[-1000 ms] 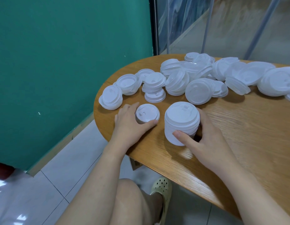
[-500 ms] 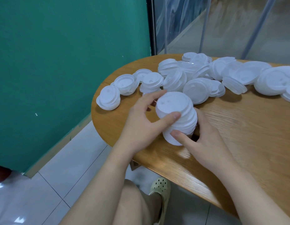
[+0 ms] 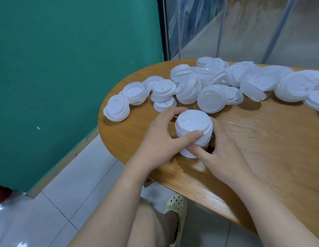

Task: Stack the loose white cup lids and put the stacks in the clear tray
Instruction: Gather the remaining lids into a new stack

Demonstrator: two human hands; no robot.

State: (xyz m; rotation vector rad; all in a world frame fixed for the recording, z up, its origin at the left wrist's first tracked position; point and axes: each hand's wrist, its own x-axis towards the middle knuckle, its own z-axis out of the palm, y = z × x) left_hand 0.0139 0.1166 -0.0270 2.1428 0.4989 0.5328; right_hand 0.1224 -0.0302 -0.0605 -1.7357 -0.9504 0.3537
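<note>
A stack of white cup lids [image 3: 193, 124] stands on the wooden table [image 3: 262, 148] near its front edge. My left hand [image 3: 160, 138] grips the stack from the left, thumb across its front and fingers curled over the far rim. My right hand [image 3: 221, 148] holds the stack from the right and low down, its thumb at the stack's base. Several loose white lids and short stacks [image 3: 212, 82] lie spread along the back of the table. A small pile [image 3: 117, 108] sits at the far left. No clear tray is in view.
The table's rounded left end is close to a green wall [image 3: 66, 68]. A glass partition [image 3: 244, 27] stands behind the table. Below the table edge are my knee, a pale shoe [image 3: 176, 209] and white floor tiles.
My left hand lifted a single lid from the table, set it on top of the stack and now grips the stack. The right hand stayed on the stack.
</note>
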